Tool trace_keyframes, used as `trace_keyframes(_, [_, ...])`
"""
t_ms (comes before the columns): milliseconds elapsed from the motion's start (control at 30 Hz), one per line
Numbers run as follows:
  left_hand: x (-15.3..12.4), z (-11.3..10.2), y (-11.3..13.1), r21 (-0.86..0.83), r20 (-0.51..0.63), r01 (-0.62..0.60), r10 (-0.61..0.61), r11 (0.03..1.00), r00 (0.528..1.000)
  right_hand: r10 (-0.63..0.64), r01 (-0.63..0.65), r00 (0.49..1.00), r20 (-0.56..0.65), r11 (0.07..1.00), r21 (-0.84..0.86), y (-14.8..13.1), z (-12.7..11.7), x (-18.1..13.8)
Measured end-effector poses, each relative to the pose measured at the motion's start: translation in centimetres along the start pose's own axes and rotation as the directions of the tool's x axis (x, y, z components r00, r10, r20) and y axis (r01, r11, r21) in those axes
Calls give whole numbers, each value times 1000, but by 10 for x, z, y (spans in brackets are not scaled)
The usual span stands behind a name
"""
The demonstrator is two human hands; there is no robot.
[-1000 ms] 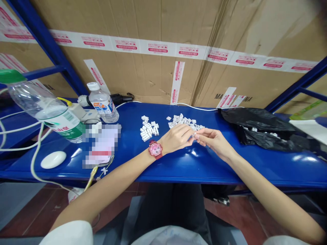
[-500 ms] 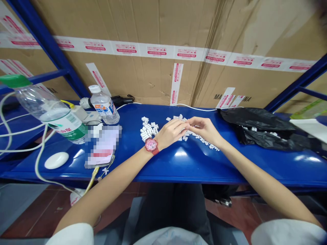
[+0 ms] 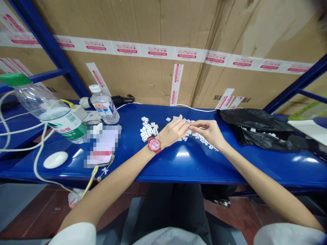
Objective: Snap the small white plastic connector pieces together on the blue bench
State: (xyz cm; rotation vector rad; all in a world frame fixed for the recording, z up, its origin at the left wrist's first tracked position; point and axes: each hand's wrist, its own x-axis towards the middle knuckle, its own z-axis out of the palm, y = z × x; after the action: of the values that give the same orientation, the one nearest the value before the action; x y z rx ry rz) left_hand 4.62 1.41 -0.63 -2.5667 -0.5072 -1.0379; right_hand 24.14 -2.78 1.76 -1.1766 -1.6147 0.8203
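My left hand (image 3: 175,131), with a pink watch (image 3: 154,145) on its wrist, is closed just over the blue tabletop (image 3: 176,166). My right hand (image 3: 208,131) pinches with thumb and forefinger against the left fingertips. What lies between the fingers is too small or hidden to make out. Small white plastic pieces (image 3: 204,141) are scattered behind and under both hands. Left of my left hand sits a tighter pile of white pieces (image 3: 149,130), partly stacked in short rows.
A black plastic bag (image 3: 255,119) holding more white pieces lies at the right. On the left are a green-capped bottle (image 3: 65,126), a smaller bottle (image 3: 106,107), a blurred phone (image 3: 103,146), a white mouse (image 3: 55,160) and cables. Cardboard (image 3: 143,78) stands behind the table.
My right hand has shifted slightly right and down, its fingertips still meeting the left hand's. My left hand has turned a little at the wrist. The piles look the same.
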Motion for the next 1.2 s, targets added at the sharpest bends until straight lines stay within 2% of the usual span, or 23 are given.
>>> trace_keyframes(233, [2,7,8,43,-1,-20,20,999,1000,47,-47,998,-29,998,31,-2,-2,-8])
trace_keyframes(333, [0,6,5,41,-12,11,-11,999,1000,22,-23,999,-43,999,-30,-3,-3,-7])
trace_keyframes(467, [-10,3,-13,33,-56,162,-160,986,986,-7,-13,997,-72,964,-266,8,-24,-6])
trace_keyframes(600, [-17,5,-27,61,12,326,-328,943,945,-38,30,999,1,783,-622,16,-51,-10])
trace_keyframes(700, [-14,7,-24,102,69,395,-403,913,913,-151,146,987,54,712,-687,1,-51,-1])
trace_keyframes(800, [-8,0,-10,141,22,278,-284,950,959,-252,324,946,203,733,-599,-28,-28,30])
trace_keyframes(900, [-3,-9,6,187,-125,51,-27,981,992,-265,451,867,422,777,-438,-46,12,78])
trace_keyframes(967, [-1,-12,16,163,-149,-152,176,975,973,-228,501,806,547,755,-423,-46,44,107])
trace_keyframes(1033, [-1,-12,23,110,-114,-299,311,948,943,-171,555,728,664,715,-424,-39,75,125])
trace_keyframes(1100, [0,-11,27,62,-55,-334,338,940,940,-121,567,673,730,719,-402,-30,99,130])
trace_keyframes(1133, [0,-11,27,48,-30,-324,325,945,945,-107,558,664,740,729,-396,-27,107,129])
trace_keyframes(1200, [0,-11,25,43,-10,-285,286,957,958,-97,531,679,728,749,-396,-21,115,124])
